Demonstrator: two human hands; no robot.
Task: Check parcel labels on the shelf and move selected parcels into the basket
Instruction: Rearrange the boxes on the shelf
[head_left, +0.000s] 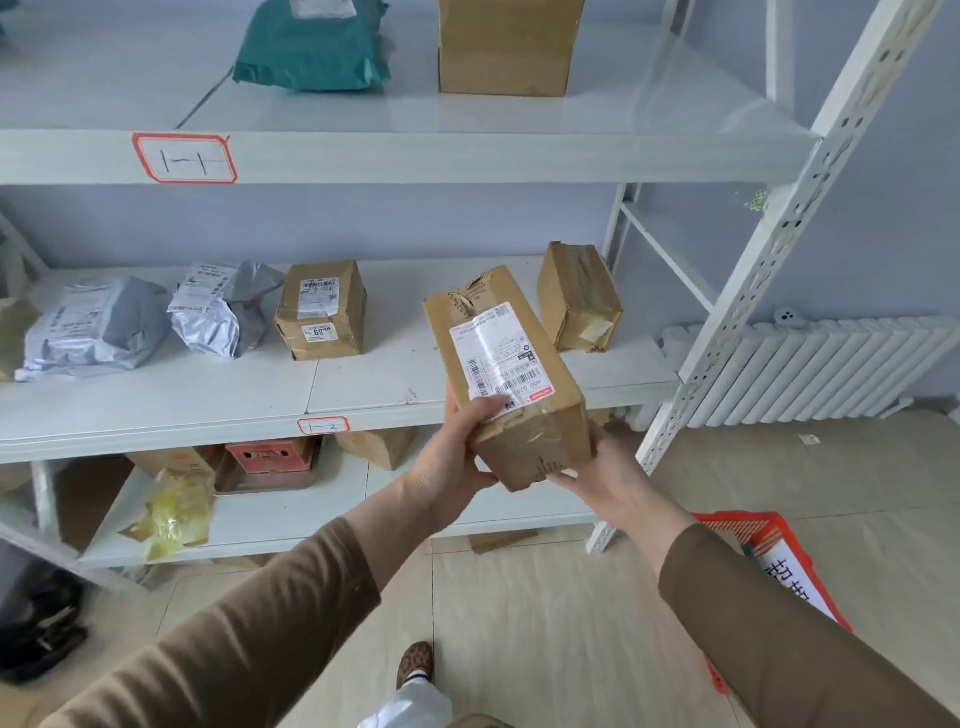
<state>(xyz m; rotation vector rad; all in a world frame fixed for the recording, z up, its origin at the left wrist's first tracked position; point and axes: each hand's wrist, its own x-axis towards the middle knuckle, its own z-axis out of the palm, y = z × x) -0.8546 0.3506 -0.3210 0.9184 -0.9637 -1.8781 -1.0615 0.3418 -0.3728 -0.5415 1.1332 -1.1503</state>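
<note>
I hold a long brown cardboard parcel in front of the middle shelf, its white label facing up. My left hand grips its near left side with the thumb on the label. My right hand supports its near end from below and the right. An orange basket stands on the floor at the lower right, partly hidden by my right sleeve. On the middle shelf rest two grey bags, a labelled box and a taped box.
The top shelf carries a green bag and a large box. The bottom shelf holds a yellow bag, a red box and brown boxes. A white upright and a radiator stand at right.
</note>
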